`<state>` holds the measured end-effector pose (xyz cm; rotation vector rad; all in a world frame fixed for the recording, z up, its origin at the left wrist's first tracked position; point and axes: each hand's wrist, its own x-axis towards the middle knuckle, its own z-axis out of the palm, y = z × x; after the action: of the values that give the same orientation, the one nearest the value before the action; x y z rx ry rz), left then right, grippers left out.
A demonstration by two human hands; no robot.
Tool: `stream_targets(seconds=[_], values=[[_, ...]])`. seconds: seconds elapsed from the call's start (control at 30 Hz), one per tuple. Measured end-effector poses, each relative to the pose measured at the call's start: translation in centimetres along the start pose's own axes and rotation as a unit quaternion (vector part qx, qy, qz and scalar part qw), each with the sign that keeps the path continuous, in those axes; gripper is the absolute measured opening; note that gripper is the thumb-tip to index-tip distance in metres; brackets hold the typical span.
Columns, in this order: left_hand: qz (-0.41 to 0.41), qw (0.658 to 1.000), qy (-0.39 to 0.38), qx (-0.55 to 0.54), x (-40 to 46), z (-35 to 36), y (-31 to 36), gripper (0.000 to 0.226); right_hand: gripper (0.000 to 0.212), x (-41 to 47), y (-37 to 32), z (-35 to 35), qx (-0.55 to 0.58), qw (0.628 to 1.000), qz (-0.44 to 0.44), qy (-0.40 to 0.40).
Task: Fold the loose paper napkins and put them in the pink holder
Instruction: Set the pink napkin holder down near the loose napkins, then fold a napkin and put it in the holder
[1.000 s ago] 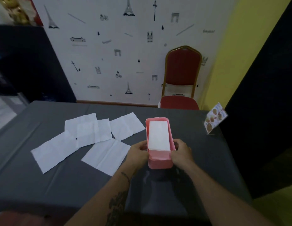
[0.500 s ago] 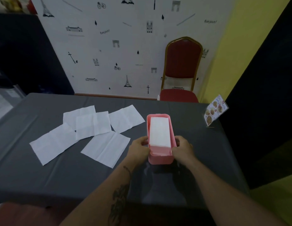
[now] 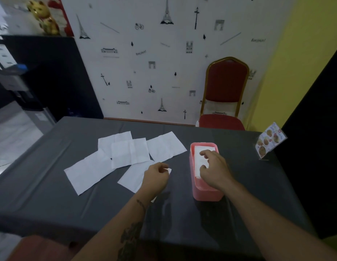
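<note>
**Napkin snag risk at the holder**

Pink holder (image 3: pixel 206 193) toward right edge of table (image 3: pixel 51 185), folded stack inside, pressed by right hand (image 3: pixel 213 169), fingers spread. Left hand (image 3: pixel 156 177) pinching nearest loose napkin (image 3: pixel 131 178); four more beyond, toward far edge. Likely trouble: tearing thin paper, dragging overlapped sheets, tipping holder.

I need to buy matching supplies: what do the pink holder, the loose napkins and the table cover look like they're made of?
Pink holder: probably moulded plastic, with smooth matte walls and rounded corners.
Loose napkins: thin white tissue paper, with soft crease lines from earlier folding.
Table cover: dark grey sheet with a slight sheen and long shallow wrinkles; it could be vinyl or smooth fabric, the picture leaves that open.
</note>
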<state>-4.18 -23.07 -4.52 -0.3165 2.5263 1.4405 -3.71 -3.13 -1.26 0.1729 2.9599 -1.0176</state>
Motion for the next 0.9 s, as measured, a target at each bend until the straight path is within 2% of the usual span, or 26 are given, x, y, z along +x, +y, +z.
stream_targets(seconds=[0.2, 0.37, 0.47, 0.63, 0.77, 0.9], values=[[0.013, 0.998, 0.043, 0.046, 2.2, -4.8, -4.6, 0.027, 0.047, 0.9, -5.2, 4.4, 0.018, 0.999, -0.032, -0.039], [0.002, 0.99, 0.053, 0.133, 5.2, -7.6, -8.9, 0.038, 0.051, 2.4, -7.8, 9.5, -0.014, 0.993, 0.029, -0.117], [0.064, 0.972, -0.001, 0.227, 6.2, -8.3, -11.0, 0.047, 0.057, 3.0, -8.3, 12.1, -0.046, 0.986, 0.068, -0.143], [0.181, 0.938, -0.127, 0.267, 6.2, -8.3, -13.1, 0.047, 0.066, 3.5, -7.2, 15.2, -0.07, 0.977, 0.137, -0.151], [0.218, 0.924, -0.142, 0.28, 6.4, -7.7, -13.8, 0.045, 0.055, 4.0, -6.1, 16.6, -0.044, 0.981, 0.163, -0.094], [0.25, 0.915, -0.112, 0.296, 6.7, -7.3, -14.1, 0.03, 0.022, 4.7, -5.6, 16.8, 0.019, 0.98, 0.193, -0.055]])
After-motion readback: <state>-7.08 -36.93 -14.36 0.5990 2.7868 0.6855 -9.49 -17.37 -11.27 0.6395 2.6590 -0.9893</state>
